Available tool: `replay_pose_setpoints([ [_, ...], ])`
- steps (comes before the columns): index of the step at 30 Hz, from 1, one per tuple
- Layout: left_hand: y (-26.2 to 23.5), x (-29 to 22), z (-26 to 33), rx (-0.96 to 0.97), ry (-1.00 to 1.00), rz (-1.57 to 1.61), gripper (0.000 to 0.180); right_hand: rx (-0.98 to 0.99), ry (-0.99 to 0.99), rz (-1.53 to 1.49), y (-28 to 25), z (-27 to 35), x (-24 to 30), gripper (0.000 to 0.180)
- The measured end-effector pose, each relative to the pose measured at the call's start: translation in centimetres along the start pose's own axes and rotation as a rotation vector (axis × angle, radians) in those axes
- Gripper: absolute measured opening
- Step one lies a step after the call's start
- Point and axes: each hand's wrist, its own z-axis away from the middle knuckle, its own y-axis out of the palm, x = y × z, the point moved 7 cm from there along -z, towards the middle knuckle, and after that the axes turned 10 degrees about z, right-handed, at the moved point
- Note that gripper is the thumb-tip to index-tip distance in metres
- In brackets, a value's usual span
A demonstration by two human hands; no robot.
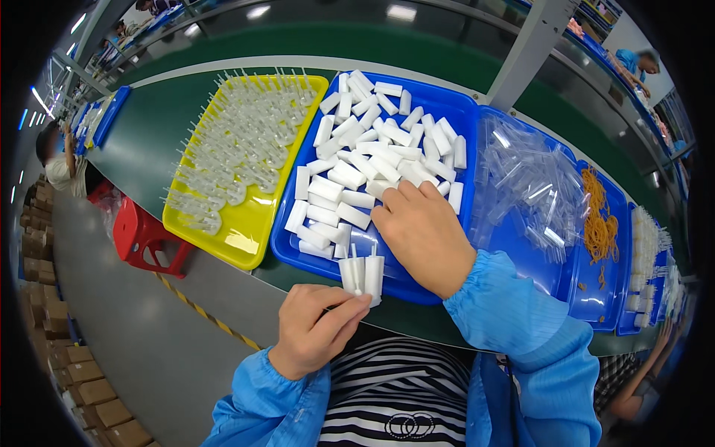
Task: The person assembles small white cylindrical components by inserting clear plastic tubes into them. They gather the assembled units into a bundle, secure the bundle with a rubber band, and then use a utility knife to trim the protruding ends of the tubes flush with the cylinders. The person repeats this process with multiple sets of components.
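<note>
We see our left hand (316, 328) at lower centre, closed around a small bundle of white caps (363, 274) held at the near edge of the blue tray (462, 112). The bundle stands nearly upright, long axis running toward the top of the frame, with thin stems rising from its top. Our right hand (421, 235) lies palm down in the tray at centre, fingers curled narrowly into the loose pile of white pieces (372, 149); whether it grips one we cannot tell. The loose pieces lie flat, pointing every way.

To the left, just beside the blue tray, a yellow tray (246, 246) holds rows of clear stemmed parts (238, 141). To the right, a second blue tray (555, 276) carries clear tubes (529, 179), and a third holds orange bands (599, 216). The trays sit edge to edge, leaving only a narrow strip of the green bench (149, 134) free along its near edge.

Grey floor with a striped line occupies lower left, near a red stool (145, 235) and stacked cartons (82, 372). Other workers appear at the frame's rim.
</note>
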Motion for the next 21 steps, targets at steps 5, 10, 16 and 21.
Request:
replay_pose_setpoints([
  [5,0.0,-0.3,0.0,0.033,0.036,-0.038,0.036,-0.114,0.138,-0.371,-0.9,0.3,-1.4,0.019],
  [10,0.1,-1.6,-0.5,0.159,0.134,-0.009,0.035,-0.063,0.549,-1.282,-0.8,2.4,-4.0,0.024],
  [16,0.7,-2.5,-1.4,0.194,0.188,-0.022,0.033,0.099,0.506,-1.475,-1.3,4.8,-3.2,0.025],
  [21,1.4,-3.0,-1.9,0.245,0.198,0.012,0.033,0.08,0.492,-1.448,-1.5,6.0,-4.0,0.024],
])
